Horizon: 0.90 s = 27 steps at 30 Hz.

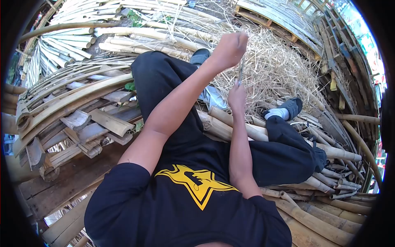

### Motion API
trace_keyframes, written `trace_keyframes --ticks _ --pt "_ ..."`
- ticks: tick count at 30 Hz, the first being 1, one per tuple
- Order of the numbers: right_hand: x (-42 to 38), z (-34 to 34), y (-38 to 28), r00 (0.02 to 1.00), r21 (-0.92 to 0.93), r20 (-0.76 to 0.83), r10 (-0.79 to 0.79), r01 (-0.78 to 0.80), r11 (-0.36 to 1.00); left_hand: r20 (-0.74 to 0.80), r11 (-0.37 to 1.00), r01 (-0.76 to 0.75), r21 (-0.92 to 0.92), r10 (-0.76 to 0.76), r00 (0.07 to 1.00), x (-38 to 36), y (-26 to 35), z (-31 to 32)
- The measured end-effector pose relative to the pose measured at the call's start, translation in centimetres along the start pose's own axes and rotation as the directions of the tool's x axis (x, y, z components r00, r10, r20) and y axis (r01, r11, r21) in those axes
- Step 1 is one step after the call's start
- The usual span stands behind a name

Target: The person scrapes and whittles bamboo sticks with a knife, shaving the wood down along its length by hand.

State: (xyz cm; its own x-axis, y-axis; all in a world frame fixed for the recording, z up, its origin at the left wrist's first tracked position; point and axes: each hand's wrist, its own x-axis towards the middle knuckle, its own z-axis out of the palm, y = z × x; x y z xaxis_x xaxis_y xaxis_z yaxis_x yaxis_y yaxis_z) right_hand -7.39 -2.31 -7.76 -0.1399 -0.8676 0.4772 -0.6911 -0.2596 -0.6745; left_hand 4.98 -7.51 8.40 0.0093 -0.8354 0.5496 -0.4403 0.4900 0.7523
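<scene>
My left hand (231, 50) is closed in a fist, stretched out over the straw, slightly smeared by motion. Below it, my right hand (237, 98) is closed around the lower end of a thin grey blade-like piece (241, 71). That piece stands nearly upright between the two hands, and its upper end meets the underside of the left fist. What lies inside the left fingers is hidden. Loose pale straw-like shavings (273, 68) spread beneath and beyond both hands.
I sit with bent legs among bamboo poles (222, 123). Split bamboo pieces (109, 121) are stacked at the left. Long pale poles (156, 35) lie at the back. A wooden pallet (284, 24) stands at the back right, with stacked boards (349, 57) beside it.
</scene>
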Motion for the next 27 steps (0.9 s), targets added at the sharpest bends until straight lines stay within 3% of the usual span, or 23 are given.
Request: trace_keyframes --ticks 2,3,4,5,6,7,8,9,10,11,13,14,15,16,17,18,21,22,23,24,25,26,27 --pt "-0.6 3.5 5.1 0.998 -0.365 -0.048 -0.036 0.017 0.931 -0.01 1.0 0.016 -0.007 -0.016 1.0 0.3 -0.3 0.0" --pt "0.7 2.4 3.3 0.998 -0.359 -0.054 -0.036 0.014 0.933 -0.024 0.998 0.053 -0.018 -0.053 0.998 0.3 -0.5 -0.1" --pt "1.2 0.4 2.0 0.846 0.167 0.333 0.416 -0.487 0.857 -0.038 0.999 0.047 -0.017 -0.048 0.998 0.3 -0.7 0.0" --pt "1.8 -1.5 0.8 0.45 0.358 0.782 0.432 -0.891 0.28 -0.032 0.998 0.054 -0.025 -0.055 0.998 -0.3 -0.4 0.2" --pt "2.4 -2.5 0.3 0.382 0.403 0.854 0.354 -0.915 0.016 -0.012 0.996 0.082 -0.031 -0.082 0.997 0.1 -0.1 0.0" --pt "3.1 -2.8 -0.5 0.391 0.409 0.852 0.349 -0.912 0.024 0.008 0.992 0.118 -0.035 -0.117 0.993 0.4 0.2 -0.1" --pt "3.1 -3.2 -2.2 0.588 0.507 0.649 0.483 -0.807 0.301 -0.03 0.995 0.094 -0.044 -0.096 0.995 0.3 0.3 0.1" --pt "3.1 -3.4 -3.0 0.761 0.507 0.391 0.517 -0.647 0.57 -0.032 0.994 0.098 -0.045 -0.1 0.995 0.3 0.2 0.1" --pt "3.3 -3.6 -2.5 0.913 0.506 0.205 0.354 -0.408 0.76 -0.026 0.997 0.069 -0.026 -0.07 0.997 0.3 0.1 0.1" --pt "3.5 -4.4 -3.9 0.911 0.504 0.209 0.356 -0.412 0.759 -0.018 0.999 0.042 -0.006 -0.042 0.999 0.4 0.1 0.1" --pt "3.7 -6.9 -7.8 0.99 0.457 -0.095 0.103 -0.049 0.888 -0.02 0.997 0.072 -0.016 -0.072 0.997 0.2 0.4 0.0" --pt "3.0 -6.5 -7.7 0.991 0.411 -0.095 0.094 -0.046 0.911 -0.024 0.996 0.09 -0.027 -0.09 0.996 0.2 0.6 0.0" --pt "2.0 -4.9 -6.0 0.995 0.35 -0.097 -0.026 0.059 0.935 -0.016 0.995 0.093 -0.028 -0.093 0.996 0.2 0.7 -0.1" --pt "0.6 -2.0 -2.4 0.999 0.064 0.031 0.023 -0.025 0.998 -0.009 0.993 0.115 -0.033 -0.116 0.993 0.0 0.8 -0.2" --pt "-0.5 0.6 1.3 0.985 -0.232 0.137 0.104 -0.07 0.97 -0.004 0.99 0.133 -0.037 -0.133 0.991 0.1 0.8 -0.2" --pt "-0.9 1.6 3.3 0.987 -0.227 0.126 0.1 -0.07 0.971 -0.078 0.998 0.07 -0.004 -0.07 0.995 0.0 -0.8 0.7" --pt "-0.6 1.8 4.4 0.967 -0.169 0.193 0.164 -0.132 0.977 -0.096 0.998 0.058 -0.03 -0.06 0.994 0.2 -0.7 0.2" --pt "-1.1 0.4 4.8 0.824 0.213 0.413 0.389 -0.502 0.838 -0.087 0.996 0.077 -0.037 -0.08 0.993 -0.7 -0.6 0.5" --pt "0.7 -1.1 3.5 0.628 0.461 0.656 0.419 -0.773 0.436 -0.083 0.997 0.062 -0.038 -0.065 0.994 -0.2 -0.5 0.7" --pt "2.6 -2.3 2.1 0.438 0.474 0.86 0.262 -0.875 -0.094 -0.083 0.998 0.047 -0.037 -0.05 0.995 0.5 -0.5 0.7" --pt "3.3 -3.3 0.4 0.436 0.471 0.862 0.261 -0.878 -0.089 -0.081 0.998 0.048 -0.036 -0.05 0.995 0.5 -0.5 0.7" --pt "3.6 -3.9 -1.8 0.712 0.63 0.557 0.428 -0.698 0.34 -0.084 0.999 0.037 -0.031 -0.039 0.996 0.5 -0.6 0.7" --pt "3.9 -4.6 -3.8 0.908 0.55 0.163 0.387 -0.409 0.729 -0.084 0.999 0.046 -0.03 -0.048 0.995 0.4 -0.4 0.7"
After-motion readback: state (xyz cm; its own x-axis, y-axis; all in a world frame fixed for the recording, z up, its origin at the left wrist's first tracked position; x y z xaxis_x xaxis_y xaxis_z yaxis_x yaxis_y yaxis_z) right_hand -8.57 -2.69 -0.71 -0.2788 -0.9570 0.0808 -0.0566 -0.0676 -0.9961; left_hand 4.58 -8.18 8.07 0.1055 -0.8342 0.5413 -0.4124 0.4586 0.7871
